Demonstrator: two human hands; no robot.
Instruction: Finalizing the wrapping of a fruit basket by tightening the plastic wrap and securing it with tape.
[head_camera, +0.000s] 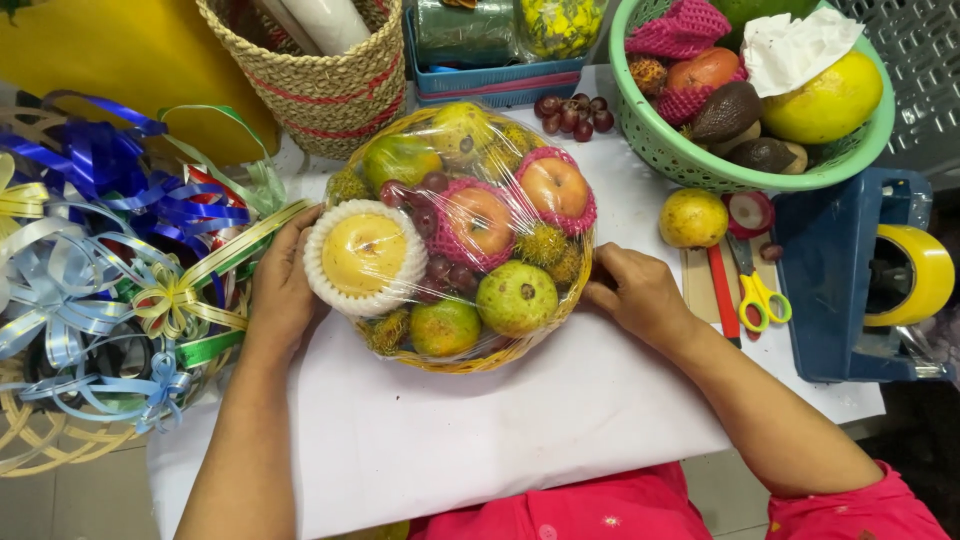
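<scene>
Wrapped fruit basket (462, 235) between both hands.

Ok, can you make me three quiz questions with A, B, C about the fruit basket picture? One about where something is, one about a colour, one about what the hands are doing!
1. Where are the scissors?
A. right of the basket
B. inside the basket
C. under the ribbons

2. What colour is the bowl?
A. blue
B. green
C. red

3. What are the hands doing?
A. cutting tape
B. resting in the lap
C. touching the basket's sides

Answers:
1 A: the scissors lie on the table right of the basket.
2 B: the mesh bowl of fruit is green.
3 C: the left hand and right hand each press a side of the wrapped basket.
</scene>
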